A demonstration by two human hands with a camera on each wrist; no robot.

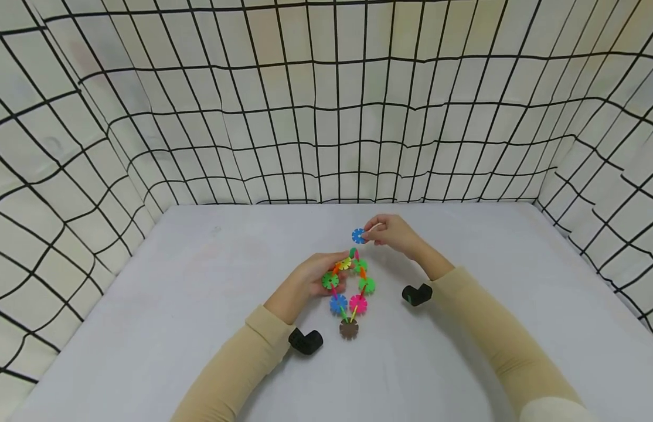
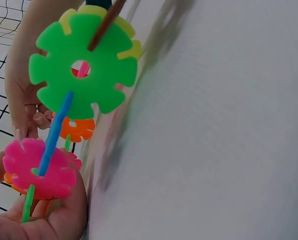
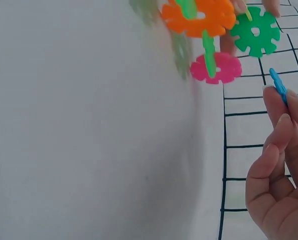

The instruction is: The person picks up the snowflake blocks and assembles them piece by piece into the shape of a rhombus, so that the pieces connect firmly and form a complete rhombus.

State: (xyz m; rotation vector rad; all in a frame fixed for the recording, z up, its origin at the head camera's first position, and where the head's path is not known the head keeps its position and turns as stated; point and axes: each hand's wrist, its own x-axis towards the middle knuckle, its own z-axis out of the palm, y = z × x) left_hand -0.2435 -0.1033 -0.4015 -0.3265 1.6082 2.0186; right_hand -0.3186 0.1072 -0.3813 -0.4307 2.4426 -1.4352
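A loop of slotted plastic flower discs, joined edge to edge in several colours, hangs in front of me, with a brown disc (image 1: 349, 328) at its near end. My left hand (image 1: 313, 274) grips the loop's left side, by a green disc (image 1: 330, 281) and a yellow disc (image 1: 344, 264). In the left wrist view its fingers hold a pink disc (image 2: 39, 167). Beyond the loop's far end, my right hand (image 1: 395, 234) pinches a single blue disc (image 1: 358, 235) between thumb and forefinger. That blue disc (image 3: 279, 86) appears edge-on in the right wrist view, apart from the green disc (image 3: 255, 31).
A white tabletop (image 1: 200, 281) lies beneath both hands. White walls with a black grid (image 1: 337, 123) enclose it at the back and both sides. Black wrist-worn devices (image 1: 306, 341) sit by each sleeve.
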